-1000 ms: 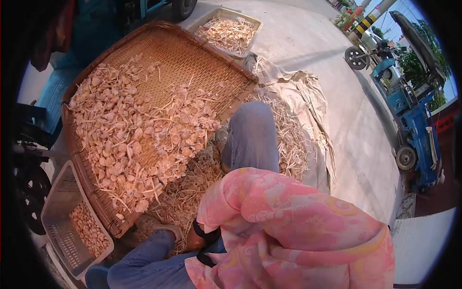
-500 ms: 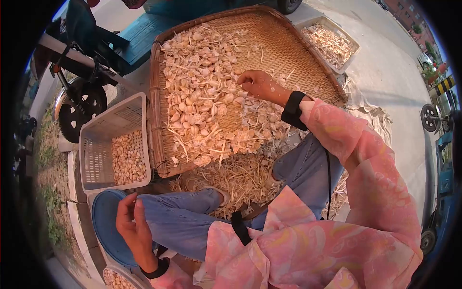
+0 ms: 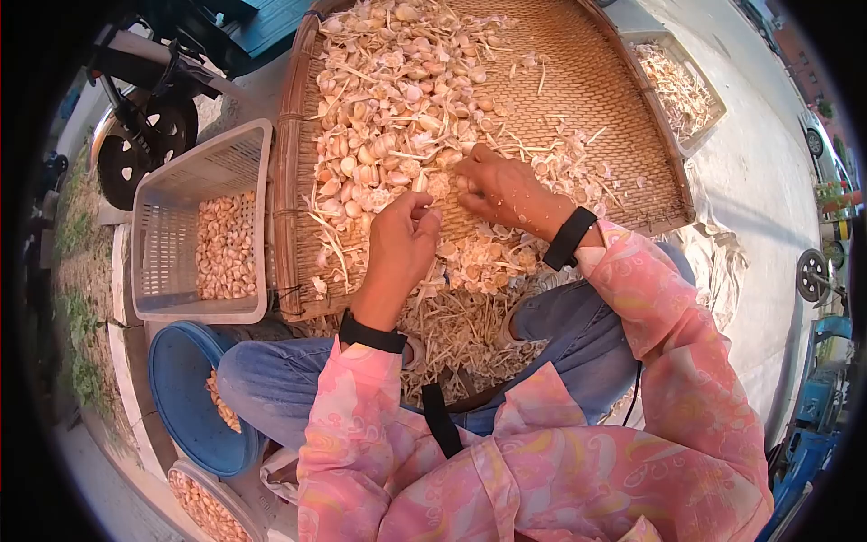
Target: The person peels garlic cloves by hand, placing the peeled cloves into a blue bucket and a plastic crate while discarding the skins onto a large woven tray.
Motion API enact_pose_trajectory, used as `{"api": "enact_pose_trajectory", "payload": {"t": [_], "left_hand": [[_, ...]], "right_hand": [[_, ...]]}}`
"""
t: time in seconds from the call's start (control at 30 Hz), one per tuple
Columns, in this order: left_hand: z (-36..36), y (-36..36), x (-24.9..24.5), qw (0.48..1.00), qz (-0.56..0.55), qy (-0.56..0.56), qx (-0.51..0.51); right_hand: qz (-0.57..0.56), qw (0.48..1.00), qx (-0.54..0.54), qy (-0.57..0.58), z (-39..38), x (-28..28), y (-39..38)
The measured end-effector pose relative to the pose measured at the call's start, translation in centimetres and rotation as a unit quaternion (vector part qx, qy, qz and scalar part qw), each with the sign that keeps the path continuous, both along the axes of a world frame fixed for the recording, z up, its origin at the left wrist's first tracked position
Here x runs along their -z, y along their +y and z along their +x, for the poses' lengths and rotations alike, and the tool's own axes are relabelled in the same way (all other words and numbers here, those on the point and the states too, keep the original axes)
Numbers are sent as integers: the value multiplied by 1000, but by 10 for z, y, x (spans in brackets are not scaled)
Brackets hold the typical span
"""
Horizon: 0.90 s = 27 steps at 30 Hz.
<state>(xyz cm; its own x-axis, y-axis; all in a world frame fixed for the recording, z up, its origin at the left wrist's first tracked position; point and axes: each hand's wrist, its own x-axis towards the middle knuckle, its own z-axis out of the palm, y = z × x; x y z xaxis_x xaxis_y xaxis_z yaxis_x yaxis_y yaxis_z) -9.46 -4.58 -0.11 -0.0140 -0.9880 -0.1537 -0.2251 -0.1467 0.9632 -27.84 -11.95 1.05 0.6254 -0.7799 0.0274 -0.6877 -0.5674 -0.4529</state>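
Observation:
Over the near part of a woven tray (image 3: 578, 81), both hands work close together. My left hand (image 3: 397, 253) has thumb and fingers pinched, with a pale garlic clove (image 3: 420, 182) at the fingertips. To its right, my right hand (image 3: 515, 194) is closed with its fingers curled down; what they hold is hidden, and small flakes of skin dot the back of the hand. Around the fingers lies a heap of garlic cloves (image 3: 361, 154) mixed with dry stalks and papery skins. Loose skins and root ends (image 3: 488, 262) lie just below my right hand.
Left of the tray, a white plastic basket (image 3: 153, 262) holds cloves. Below it stand a blue bucket (image 3: 176, 406) with some cloves and a round container of cloves (image 3: 208, 506). A crate of stalks (image 3: 704, 126) stands at right. Stalk litter (image 3: 461, 334) covers the ground between the legs.
My left hand has come from beside the blue bucket up to the tray, near my right hand. My right hand appears lower in view, and the camera view has shifted.

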Motion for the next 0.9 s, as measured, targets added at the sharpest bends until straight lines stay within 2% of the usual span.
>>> {"api": "enact_pose_trajectory", "payload": {"t": [0.1,0.23,0.3,0.4,0.5,0.6,0.77,0.83,0.9], "left_hand": [[-5,-15,7,998,49,37,-21],[-11,-28,-6,989,123,79,-20],[-6,-28,-3,985,117,120,-43],[2,-20,-8,977,93,179,-66],[6,-7,-27,967,69,224,-99],[6,7,-35,967,23,230,-109],[-5,17,-15,946,-67,245,-201],[-6,16,-12,933,-76,262,-235],[1,14,-11,909,-52,326,-256]], "right_hand": [[-2,999,-10,-31,4,8,-5],[18,985,-54,-162,10,8,2],[11,975,-63,-211,16,-1,9],[72,964,-44,-250,22,-15,15],[256,922,15,-290,26,-24,20],[153,940,-26,-302,29,-30,26],[58,953,-72,-289,35,-30,37],[143,906,-29,-396,41,-11,41],[244,844,21,-477,45,-11,39]]}}
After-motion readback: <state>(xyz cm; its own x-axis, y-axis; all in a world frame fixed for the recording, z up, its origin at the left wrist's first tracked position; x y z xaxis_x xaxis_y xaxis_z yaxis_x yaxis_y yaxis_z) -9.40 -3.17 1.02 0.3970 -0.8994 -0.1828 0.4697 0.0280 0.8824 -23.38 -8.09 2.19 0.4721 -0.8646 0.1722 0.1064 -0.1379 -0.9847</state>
